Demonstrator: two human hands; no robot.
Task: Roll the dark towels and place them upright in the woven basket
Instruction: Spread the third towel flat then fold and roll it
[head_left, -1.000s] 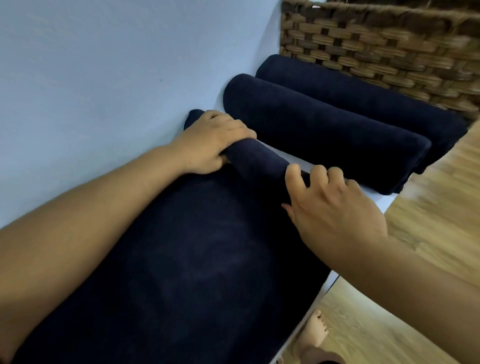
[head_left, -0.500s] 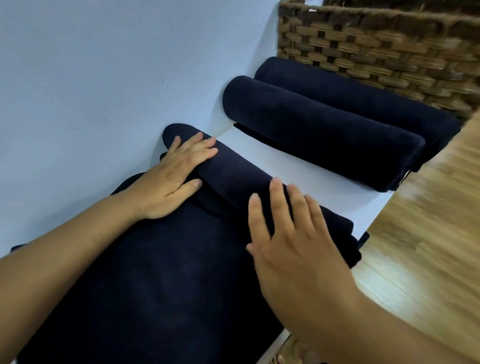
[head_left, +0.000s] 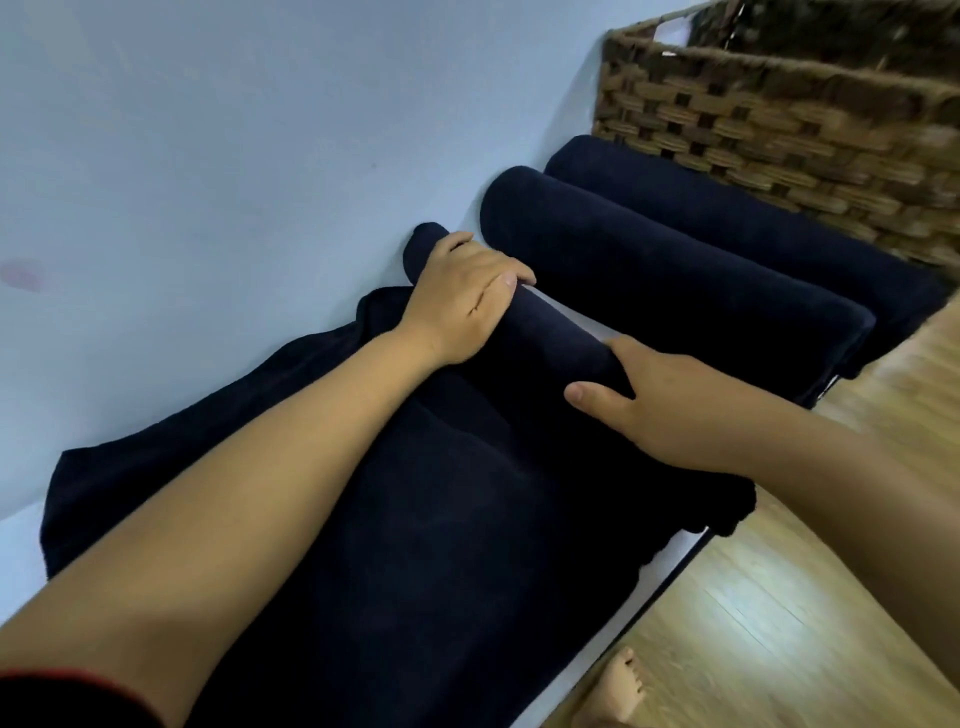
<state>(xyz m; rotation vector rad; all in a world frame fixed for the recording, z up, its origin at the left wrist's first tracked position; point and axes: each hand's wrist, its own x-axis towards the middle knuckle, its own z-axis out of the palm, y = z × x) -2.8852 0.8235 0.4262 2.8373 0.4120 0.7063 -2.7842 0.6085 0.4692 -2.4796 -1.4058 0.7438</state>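
Left grip and right grip both clasp the half-rolled dark towel, fingers curled over its roll, on the white bench.

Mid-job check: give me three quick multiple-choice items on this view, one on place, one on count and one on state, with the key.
1. Where do the rolled towels lie relative to the woven basket?
A. Inside it
B. Beside it, on the white surface
C. On top of it

2. How many towels are fully rolled?
A. One
B. Two
C. Four

3. The third towel, under the left hand and right hand, is:
A. Partly rolled
B. Fully rolled
C. Entirely flat

Key:
1 B, they lie on their sides outside its wall.
2 B, two finished rolls lie side by side.
3 A, both hands grip a roll at the far end while the rest lies flat.
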